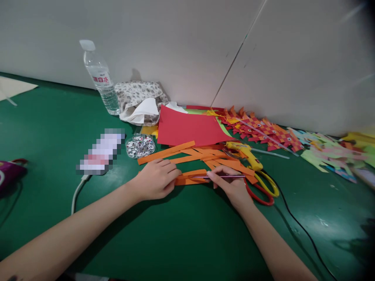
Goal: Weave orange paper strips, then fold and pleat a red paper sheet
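Note:
Flat on the green table, an orange paper strip [191, 181] lies between my two hands. My left hand [159, 180] is closed over the strip's left end, its fingertips partly hidden. My right hand [231, 186] pinches a thin purple pen-like tool [234, 176], which lies nearly level with its narrow tip pointing left over the strip. Whether the tip touches the paper I cannot tell. More loose orange paper strips [190, 155] are spread just beyond my hands. Beside my right hand are scissors [265, 201] with red and yellow handles, their blades hidden.
A yellow glue gun [246, 154] with a black cord lies behind my right hand. Red paper sheets [187, 127], a box of googly eyes [140, 146], a tissue pouch [137, 95], a water bottle [102, 80] and a phone [101, 152] stand beyond. Woven paper fish [263, 130] lie right.

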The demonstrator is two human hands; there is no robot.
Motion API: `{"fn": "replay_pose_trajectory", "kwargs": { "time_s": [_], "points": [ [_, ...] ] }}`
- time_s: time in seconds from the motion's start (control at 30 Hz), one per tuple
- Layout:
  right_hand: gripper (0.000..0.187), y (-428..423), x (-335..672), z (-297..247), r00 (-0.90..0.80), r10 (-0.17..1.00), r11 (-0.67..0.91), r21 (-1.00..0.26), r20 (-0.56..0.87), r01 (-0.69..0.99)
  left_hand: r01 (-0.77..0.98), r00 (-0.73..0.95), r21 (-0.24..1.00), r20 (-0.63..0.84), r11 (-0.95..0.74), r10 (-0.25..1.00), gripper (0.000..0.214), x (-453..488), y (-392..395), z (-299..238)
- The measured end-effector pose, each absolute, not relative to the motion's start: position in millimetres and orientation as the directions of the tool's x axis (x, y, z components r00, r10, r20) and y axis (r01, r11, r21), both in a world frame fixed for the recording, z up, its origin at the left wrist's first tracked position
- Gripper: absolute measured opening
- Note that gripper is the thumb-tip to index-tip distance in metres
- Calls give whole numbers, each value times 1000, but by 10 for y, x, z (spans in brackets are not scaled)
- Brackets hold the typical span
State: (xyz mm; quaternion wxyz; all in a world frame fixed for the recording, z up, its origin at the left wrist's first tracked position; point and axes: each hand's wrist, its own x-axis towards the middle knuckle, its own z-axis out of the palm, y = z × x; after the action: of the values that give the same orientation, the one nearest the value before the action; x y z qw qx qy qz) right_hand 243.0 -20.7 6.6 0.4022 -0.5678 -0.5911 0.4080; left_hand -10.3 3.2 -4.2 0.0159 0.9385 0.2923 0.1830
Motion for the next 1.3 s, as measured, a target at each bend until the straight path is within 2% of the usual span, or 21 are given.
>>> {"fn": "replay_pose_trajectory", "kwargs": {
  "time_s": [0.2, 0.6, 1.3],
  "points": [
    [25, -272, 2270, 111, -116, 993, 7, -941, -34, 339, 537, 762, 149, 337, -830, 554, 21, -92, 35, -68],
    [20, -269, 2215, 101, -161, 986, 28, -923, -37, 384, 531, 772, 181, 300, -828, 560, 20, -92, 37, -61],
    [20, -317, 2284, 50, -123, 988, 140, -892, 96, 429, 578, 744, 192, 276, -793, 609, 21, -71, 7, -75]
  ]
}}
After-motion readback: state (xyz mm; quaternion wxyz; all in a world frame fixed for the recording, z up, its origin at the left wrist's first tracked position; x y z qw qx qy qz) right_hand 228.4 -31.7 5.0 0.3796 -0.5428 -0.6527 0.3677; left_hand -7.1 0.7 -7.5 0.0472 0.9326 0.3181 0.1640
